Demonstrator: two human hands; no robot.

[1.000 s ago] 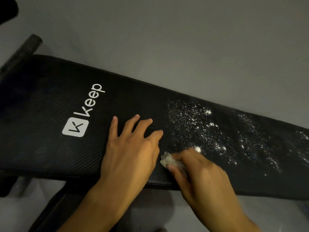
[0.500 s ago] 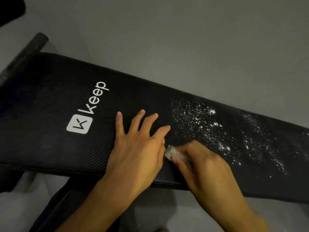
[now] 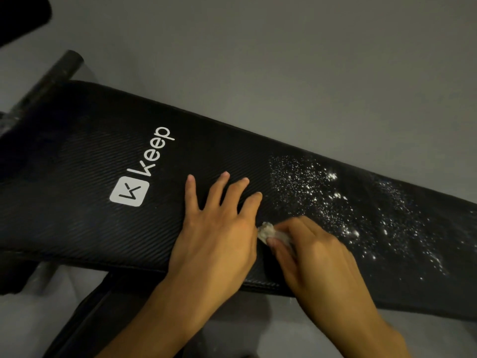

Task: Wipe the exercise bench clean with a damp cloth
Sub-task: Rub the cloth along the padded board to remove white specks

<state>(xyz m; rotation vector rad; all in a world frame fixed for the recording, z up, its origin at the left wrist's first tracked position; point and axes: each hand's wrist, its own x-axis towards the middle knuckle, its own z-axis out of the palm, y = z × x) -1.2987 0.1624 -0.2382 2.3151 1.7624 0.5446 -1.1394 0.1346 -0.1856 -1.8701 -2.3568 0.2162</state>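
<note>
Two bare hands work on the exercise bench [image 3: 77,177], seen from above. Bench pad is black with a fine ribbed texture and runs across the view from left to right. A white "Keep" logo [image 3: 143,174] is printed on its left half. Left hand [image 3: 214,236] lies palm down on the pad about mid-length, fingers straight and spread, tips toward the far edge, holding nothing. Right hand [image 3: 315,254] sits just beside it on the right, close to the pad's near edge, with fingers curled and clamped on a small whitish cloth [image 3: 268,232]. Cloth is bunched into a wad. Only its left end shows past the fingertips, and whether it touches the side of the left hand cannot be told. The wad lies against the pad surface under the fingers. White specks [image 3: 322,197] are scattered over the right half of the pad. They are densest just beyond the right hand toward the far edge, with a looser patch further toward the right end. Plain grey floor [image 3: 284,73] lies beyond the far edge. A black cylindrical bar [image 3: 49,78] sticks out past the pad's far left corner. A dark frame piece [image 3: 85,313] shows below the near edge, running toward the lower left. A dark shape [image 3: 20,16] in the upper left of the view is too dim to identify.
</note>
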